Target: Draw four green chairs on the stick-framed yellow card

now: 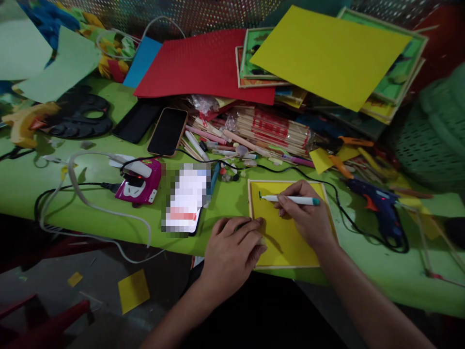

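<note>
My right hand (298,209) grips a white marker pen (300,199) with a green end, its tip by a small green mark (260,195) near the upper left corner of a yellow sheet (276,242). Thin pale wooden strips (250,203) frame the sheet. At the frame's left side rests my left hand (236,249), palm down with fingers loosely bent and touching the edge. Nothing shows in its grasp. To the left of that hand lies a phone (187,198) with a lit, blurred screen.
A blue glue gun (379,206) with a black cable lies at right. A magenta power strip (141,184) and white cables stand left. Behind are a dark phone (168,132), bundled sticks (272,127), red sheets (196,63), a yellow sheet (327,53) and a green basket (432,131).
</note>
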Motion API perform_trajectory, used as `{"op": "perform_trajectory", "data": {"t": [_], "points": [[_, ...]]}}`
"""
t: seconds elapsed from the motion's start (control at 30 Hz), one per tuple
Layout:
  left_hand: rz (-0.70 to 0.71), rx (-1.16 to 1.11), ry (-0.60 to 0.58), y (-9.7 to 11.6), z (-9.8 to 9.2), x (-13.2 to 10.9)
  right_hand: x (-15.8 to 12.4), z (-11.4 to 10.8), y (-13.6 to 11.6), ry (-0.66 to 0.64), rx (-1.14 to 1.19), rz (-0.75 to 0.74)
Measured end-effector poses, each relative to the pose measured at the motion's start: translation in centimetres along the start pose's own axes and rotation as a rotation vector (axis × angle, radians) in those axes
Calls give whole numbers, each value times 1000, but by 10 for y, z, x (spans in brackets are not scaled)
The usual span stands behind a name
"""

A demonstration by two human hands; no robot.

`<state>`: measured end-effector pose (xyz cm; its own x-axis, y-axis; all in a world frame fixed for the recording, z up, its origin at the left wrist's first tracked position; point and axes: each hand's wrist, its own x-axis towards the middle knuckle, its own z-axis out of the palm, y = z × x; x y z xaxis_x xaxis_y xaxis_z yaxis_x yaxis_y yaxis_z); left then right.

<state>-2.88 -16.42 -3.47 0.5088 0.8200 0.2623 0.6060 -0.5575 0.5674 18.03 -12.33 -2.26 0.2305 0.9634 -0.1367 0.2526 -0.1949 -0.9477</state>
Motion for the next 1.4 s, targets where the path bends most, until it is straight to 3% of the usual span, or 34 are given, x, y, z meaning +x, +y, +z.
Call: {"op": "perform_trajectory", "data": {"t": [1.4], "points": [[3,-32,4,-1,1,0,-1,-2,1,-31,-5,-16]]}}
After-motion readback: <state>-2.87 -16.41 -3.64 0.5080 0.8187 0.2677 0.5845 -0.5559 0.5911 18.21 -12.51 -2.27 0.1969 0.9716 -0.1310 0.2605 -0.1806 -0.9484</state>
